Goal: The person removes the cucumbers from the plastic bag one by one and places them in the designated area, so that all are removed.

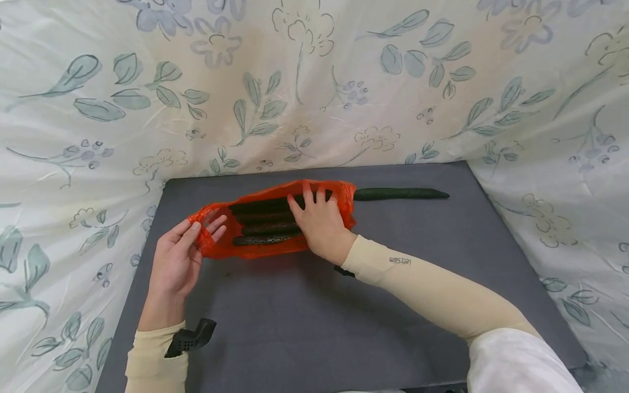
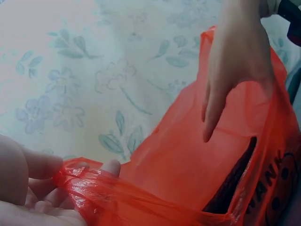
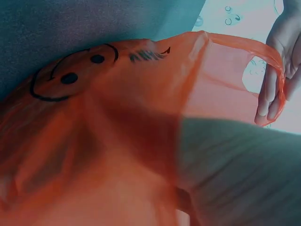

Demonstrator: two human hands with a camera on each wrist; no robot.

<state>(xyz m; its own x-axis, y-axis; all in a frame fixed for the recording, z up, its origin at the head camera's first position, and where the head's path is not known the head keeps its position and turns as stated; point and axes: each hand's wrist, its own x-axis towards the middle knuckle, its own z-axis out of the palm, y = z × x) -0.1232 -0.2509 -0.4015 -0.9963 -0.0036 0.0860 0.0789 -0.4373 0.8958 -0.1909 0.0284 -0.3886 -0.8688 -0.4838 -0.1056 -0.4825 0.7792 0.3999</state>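
An orange-red plastic bag [image 1: 267, 252] with a printed smiley face lies stretched across the grey table. Several long dark-green cucumbers [image 1: 265, 229] lie side by side in it. My left hand [image 1: 176, 262] pinches the bag's handle at the left end, thumb against fingers; the left wrist view shows the thin plastic bunched there. Over the bag's opening, my right hand [image 1: 321, 224] reaches down with spread fingers over the cucumbers, its fingertips near the far side. Another cucumber [image 1: 403, 194] extends past the bag's right end; whether part of it is inside cannot be told.
The grey tabletop [image 1: 295, 327] extends in front of the bag and to its right. A floral cloth [image 1: 314, 82] hangs behind the table and along both sides. A black strap mount [image 1: 191, 338] sits on the left wrist.
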